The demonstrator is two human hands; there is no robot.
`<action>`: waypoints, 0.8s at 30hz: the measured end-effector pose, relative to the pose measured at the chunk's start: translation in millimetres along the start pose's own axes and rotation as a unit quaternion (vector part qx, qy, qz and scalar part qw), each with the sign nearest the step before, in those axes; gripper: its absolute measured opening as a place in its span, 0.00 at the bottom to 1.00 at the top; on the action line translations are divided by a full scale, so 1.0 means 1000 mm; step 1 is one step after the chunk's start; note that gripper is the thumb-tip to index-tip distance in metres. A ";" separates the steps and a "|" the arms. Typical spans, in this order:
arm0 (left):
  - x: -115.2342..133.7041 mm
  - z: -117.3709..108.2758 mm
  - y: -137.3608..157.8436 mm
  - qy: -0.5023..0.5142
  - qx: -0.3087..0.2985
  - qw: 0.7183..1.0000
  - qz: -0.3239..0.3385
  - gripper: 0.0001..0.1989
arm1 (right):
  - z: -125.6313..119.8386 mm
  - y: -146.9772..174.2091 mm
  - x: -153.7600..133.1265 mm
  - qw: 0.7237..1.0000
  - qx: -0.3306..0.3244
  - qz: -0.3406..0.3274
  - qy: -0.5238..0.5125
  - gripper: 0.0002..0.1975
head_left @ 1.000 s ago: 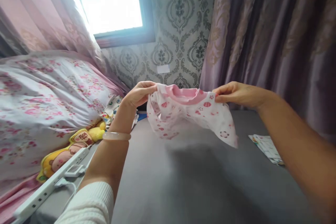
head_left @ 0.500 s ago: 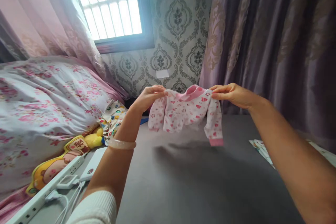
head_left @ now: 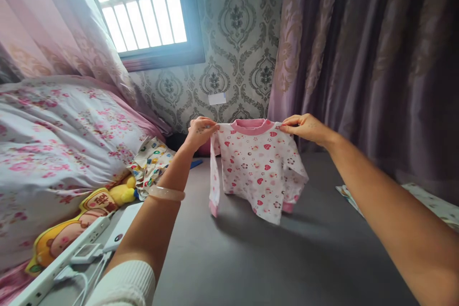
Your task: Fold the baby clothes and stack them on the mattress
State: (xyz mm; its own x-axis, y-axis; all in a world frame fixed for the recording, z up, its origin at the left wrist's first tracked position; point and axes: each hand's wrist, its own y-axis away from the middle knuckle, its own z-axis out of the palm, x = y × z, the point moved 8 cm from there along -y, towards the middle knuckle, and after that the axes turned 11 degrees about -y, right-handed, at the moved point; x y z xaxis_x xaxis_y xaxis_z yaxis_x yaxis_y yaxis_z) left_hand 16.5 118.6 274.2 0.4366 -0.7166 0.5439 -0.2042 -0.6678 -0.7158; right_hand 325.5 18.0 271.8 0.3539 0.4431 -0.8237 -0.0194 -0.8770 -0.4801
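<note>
Hanging beneath the fingers (head_left: 291, 122), the shirt (head_left: 253, 167) is pinched at both shoulders.

Only thing that's anywhere near readable is on the plush (head_left: 57, 244) lying along the left of the power strip (head_left: 64, 260): one big red Chinese character (head_left: 100, 202), looks like 福 but it's small, so don't quote me. Right of the strip, the white box (head_left: 124, 224) has a round dark logo (head_left: 118, 237), too tiny to make out. Hearts on the shirt (head_left: 256, 172), well right of the strip, have little squiggles, illegible too.
</note>
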 end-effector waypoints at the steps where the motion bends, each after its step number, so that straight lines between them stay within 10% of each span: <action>1: 0.005 -0.001 0.003 0.053 -0.029 0.998 -0.012 0.15 | 0.002 0.004 -0.002 0.999 -0.032 0.014 -0.018 0.15; 5: 0.024 0.003 0.010 0.269 -0.142 0.952 -0.039 0.16 | 0.012 0.016 -0.007 0.985 -0.142 0.058 -0.074 0.17; 12: -0.007 0.014 0.001 0.079 -0.073 0.988 -0.112 0.13 | -0.001 -0.004 0.002 1.000 -0.002 0.016 -0.005 0.15; 18: 0.027 0.007 0.021 0.300 -0.212 0.929 -0.035 0.13 | 0.007 0.019 -0.005 0.981 -0.145 0.052 -0.114 0.15; 24: -0.008 0.019 0.007 0.150 -0.120 0.971 -0.142 0.16 | -0.003 -0.003 0.020 0.996 -0.009 0.050 -0.069 0.12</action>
State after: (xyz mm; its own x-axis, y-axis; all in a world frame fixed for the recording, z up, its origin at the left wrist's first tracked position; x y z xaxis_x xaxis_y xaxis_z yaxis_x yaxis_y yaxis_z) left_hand 28.6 123.3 256.6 0.2369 -0.4991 0.8336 -0.3277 -0.8487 -0.4150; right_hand 335.8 29.2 258.1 0.2197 0.3740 -0.9010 -0.0309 -0.9205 -0.3896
